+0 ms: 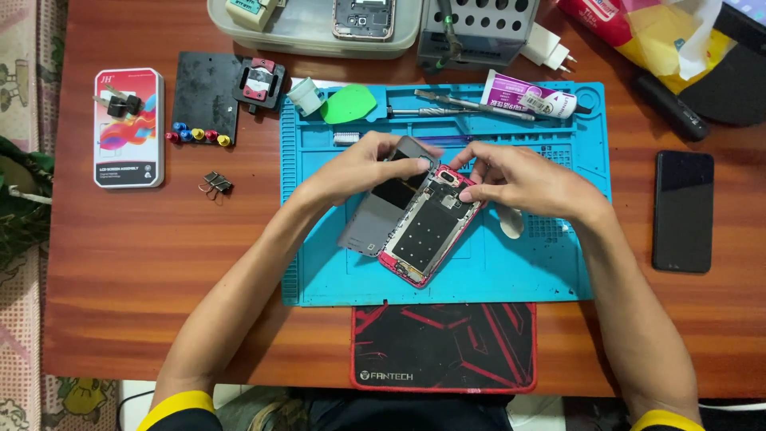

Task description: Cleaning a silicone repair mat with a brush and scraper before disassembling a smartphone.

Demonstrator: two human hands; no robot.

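The opened phone (427,231) lies at a slant on the blue work mat (511,271), its red-edged frame facing up with the inner metal shielding and boards laid bare. The left hand (363,164) pinches the upper edge of a grey back panel (381,214), which is tilted up and away from the phone's left side, its lower end apparently resting on the mat. The right hand (523,179) is curled with its fingertips closed on something small at the top corner of the phone, near the camera end; I cannot tell what they grip.

Judging from how things lie, the work sits somewhere in the middle: the phone's back is off and the insides are exposed, but the boards look mostly in place in the frame. Whether the panel is coming away or going back on, I cannot say from here.

Around the mat, tools lie in its top tray: a green pick (349,104), metal tweezers (471,102) and a tube of adhesive (528,95). A second dark phone (683,211) rests well apart on the wooden surface (144,263) to the right, and a boxed replacement screen (128,128) lies to the left, near a row of coloured screwdriver bits (197,136). A black-and-red pad (444,346) sits just below the mat.
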